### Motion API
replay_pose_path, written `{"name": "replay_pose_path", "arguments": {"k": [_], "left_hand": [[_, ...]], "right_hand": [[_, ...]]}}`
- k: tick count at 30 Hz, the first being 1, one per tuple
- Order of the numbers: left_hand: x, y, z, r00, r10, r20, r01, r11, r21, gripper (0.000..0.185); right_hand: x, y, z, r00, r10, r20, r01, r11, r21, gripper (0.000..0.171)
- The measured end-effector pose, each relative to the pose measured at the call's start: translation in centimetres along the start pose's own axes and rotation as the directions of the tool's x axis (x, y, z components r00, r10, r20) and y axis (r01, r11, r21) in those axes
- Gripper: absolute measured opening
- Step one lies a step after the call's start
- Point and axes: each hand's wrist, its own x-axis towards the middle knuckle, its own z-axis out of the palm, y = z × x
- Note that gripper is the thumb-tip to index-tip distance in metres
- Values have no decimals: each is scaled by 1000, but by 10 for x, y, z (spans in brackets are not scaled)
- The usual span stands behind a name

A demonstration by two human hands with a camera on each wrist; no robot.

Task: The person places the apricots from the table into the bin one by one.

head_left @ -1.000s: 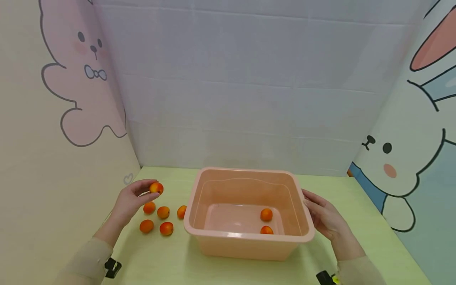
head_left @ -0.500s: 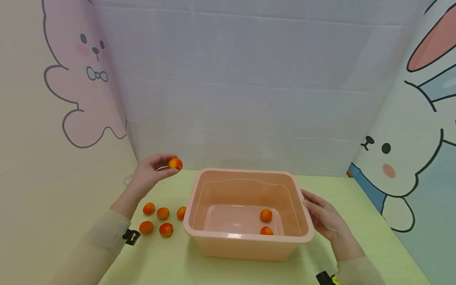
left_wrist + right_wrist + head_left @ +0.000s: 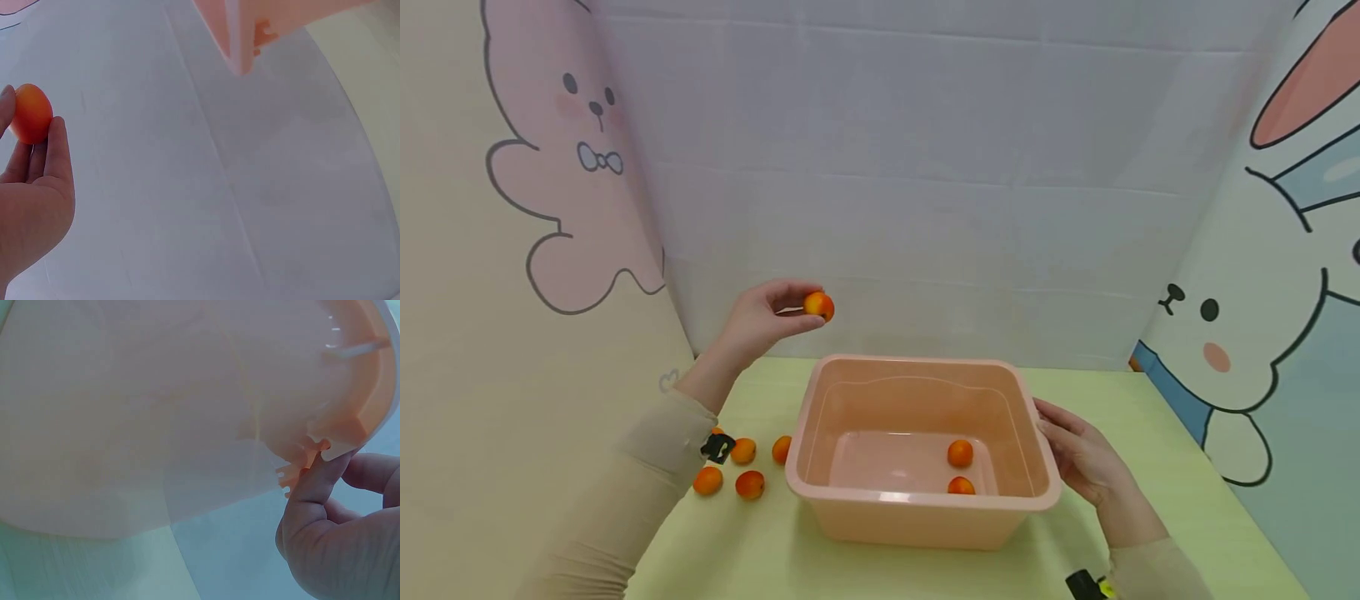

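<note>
The left hand (image 3: 760,321) is up in the air now, pinching a small round orange-red fruit (image 3: 818,306) between thumb and fingertips. A second ago that same fruit was low over the table beside the loose pile; it has since climbed and swung rightward, and it now hangs above the back left corner of the pale pink plastic tub (image 3: 925,508), just outside the rim. The left wrist view confirms the grip: the fruit (image 3: 31,114) sits at the very tips of the fingers (image 3: 51,156), clear of the palm.

The right hand (image 3: 1086,458) has not budged, fingers resting against the tub's right wall; the right wrist view shows the thumb (image 3: 312,487) pressed up under the rim (image 3: 350,447), steadying it.

Two orange fruits (image 3: 959,453) already lie on the tub floor toward the right. Four more (image 3: 749,483) show on the pale green tabletop (image 3: 1150,433) left of the tub, partly hidden by the beige sleeve (image 3: 647,467). By my reading, the carry is nearly over and a release into the tub is close.
</note>
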Motion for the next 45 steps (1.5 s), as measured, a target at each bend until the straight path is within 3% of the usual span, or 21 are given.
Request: {"name": "replay_pose_path", "arguments": {"k": [12,19,27,37,42,45], "left_hand": [[30,28,44,988,88,128,-88,996,-3,43],[44,22,83,962,132,241,-121,991,-59,44],[46,7,128,927,81,366,-59,996,-71,44],[47,-32,164,838,48,544,-44,999,-21,41],[44,-44,173,780,-5,626,-22,999,35,42],[44,-47,177,754,-23,656,-17,998,55,41]], "right_hand": [[1,1,0,1000,-5,3,5,1000,12,49],[2,1,0,1000,1,-2,-1,1000,-4,54],[2,2,0,1000,-10,10,10,1000,20,45],[4,2,1,1000,-3,1,3,1000,6,53],[3,2,1,1000,-3,2,3,1000,3,56],[3,2,1,1000,-4,0,4,1000,8,55]]}}
